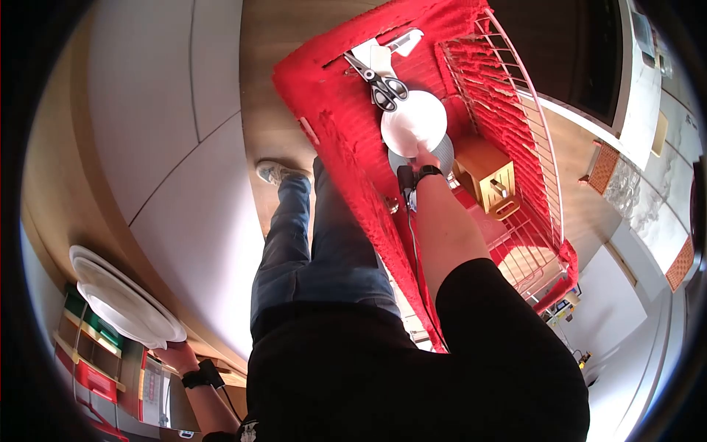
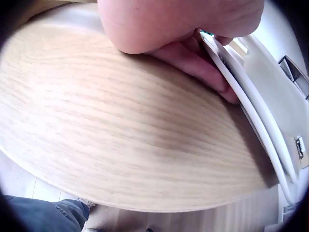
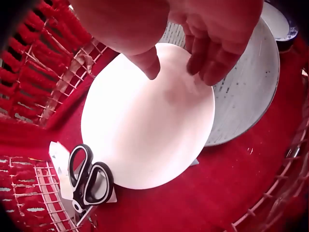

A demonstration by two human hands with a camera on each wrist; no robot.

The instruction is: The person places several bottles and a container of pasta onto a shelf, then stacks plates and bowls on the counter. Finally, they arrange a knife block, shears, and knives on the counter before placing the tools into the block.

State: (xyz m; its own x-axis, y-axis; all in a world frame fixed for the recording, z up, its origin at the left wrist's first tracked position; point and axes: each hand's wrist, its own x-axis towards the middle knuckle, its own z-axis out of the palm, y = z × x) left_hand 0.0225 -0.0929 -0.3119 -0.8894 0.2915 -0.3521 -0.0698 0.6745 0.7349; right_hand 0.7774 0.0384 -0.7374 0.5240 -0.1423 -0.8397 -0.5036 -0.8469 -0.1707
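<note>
At the lower left, my left hand [image 1: 177, 358] grips the rim of a stack of white plates [image 1: 129, 298]. In the left wrist view the plates [image 2: 260, 118] stand steeply tilted beside a wood-grain surface [image 2: 120, 130], a finger lying along the nearest one. My right hand [image 3: 193, 38] is over the near edge of a white plate [image 3: 145, 125] in the red-lined cart, thumb and fingers apart and loosely bent. Under that plate lies a grey speckled plate [image 3: 251, 92]. Black-handled scissors [image 3: 89, 179] lie beside the white plate, partly on a white item [image 3: 60, 164].
The cart's red fuzzy lining [image 1: 331, 140] covers its wire sides [image 1: 541, 140]. A wooden box [image 1: 486, 173] stands in it to the right of the plates. A blue-rimmed dish [image 3: 277, 24] shows at the right. White cabinet fronts [image 1: 184, 177] are on the left.
</note>
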